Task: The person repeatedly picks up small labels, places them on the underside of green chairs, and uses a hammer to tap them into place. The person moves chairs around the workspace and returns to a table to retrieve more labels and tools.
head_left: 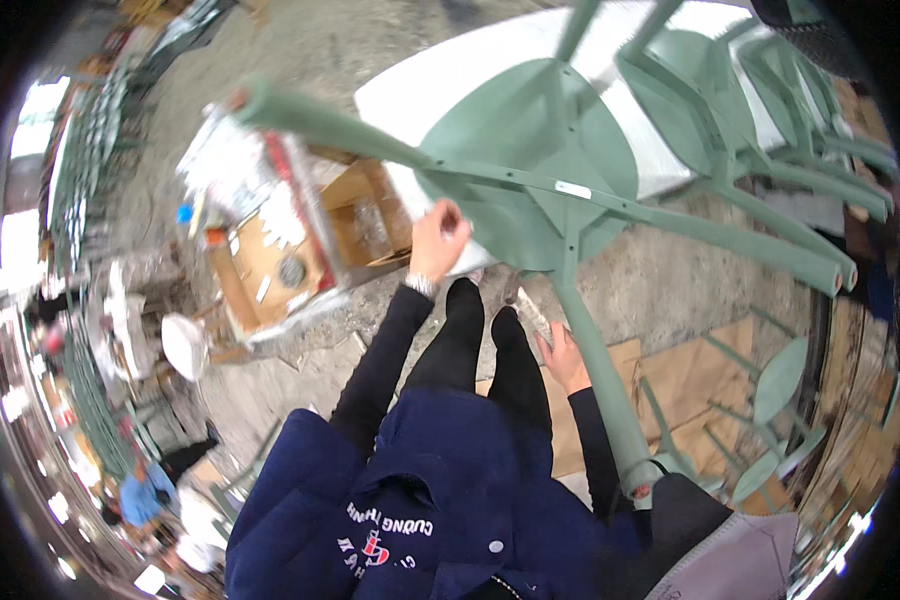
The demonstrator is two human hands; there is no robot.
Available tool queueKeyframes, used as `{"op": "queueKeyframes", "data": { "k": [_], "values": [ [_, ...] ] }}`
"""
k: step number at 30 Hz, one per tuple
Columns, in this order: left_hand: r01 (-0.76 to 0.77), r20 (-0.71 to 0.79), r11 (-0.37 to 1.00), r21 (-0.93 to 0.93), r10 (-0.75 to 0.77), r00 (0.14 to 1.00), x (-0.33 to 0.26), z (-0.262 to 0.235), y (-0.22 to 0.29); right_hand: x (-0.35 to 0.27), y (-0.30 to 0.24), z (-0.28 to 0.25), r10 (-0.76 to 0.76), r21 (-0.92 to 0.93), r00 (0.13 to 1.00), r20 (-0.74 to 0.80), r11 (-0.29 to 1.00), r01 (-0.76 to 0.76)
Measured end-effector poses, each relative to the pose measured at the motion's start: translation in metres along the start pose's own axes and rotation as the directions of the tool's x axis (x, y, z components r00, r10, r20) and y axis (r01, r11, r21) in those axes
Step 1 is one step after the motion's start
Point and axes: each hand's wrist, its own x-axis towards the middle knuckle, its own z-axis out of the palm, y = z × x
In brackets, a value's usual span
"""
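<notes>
You have a green chair (530,150) upside down in front of you, its round seat over a white board (440,80) on the concrete floor (670,280), legs pointing outward. Your left hand (440,238) is curled closed on the seat's near rim. Your right hand (565,360) hangs half open just beside the leg that runs toward you, touching nothing clearly. An open cardboard box (370,215) sits left of the chair, flattened cardboard (690,385) to the right.

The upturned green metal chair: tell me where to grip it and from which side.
Grip the green metal chair by the rim of its round seat, where the left hand already is, and by the leg near the right hand. Come from the underside facing you; the splayed tubular legs are exposed and probably give a firm wrap.
</notes>
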Motion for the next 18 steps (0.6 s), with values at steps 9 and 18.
{"op": "queueKeyframes", "data": {
  "k": [9, 18],
  "values": [
    [0.516, -0.309, 0.856, 0.037, -0.482, 0.82, -0.25, -0.122, -0.09, 0.061, -0.156, 0.043, -0.338, 0.074, 0.929, 0.149, 0.941, 0.331],
    [0.742, -0.609, 0.636, 0.211, -0.508, 0.609, -0.333, -0.227, -0.188, 0.193, -0.351, 0.147, -0.551, 0.18, 0.828, 0.105, 0.829, 0.529]
  ]
}}
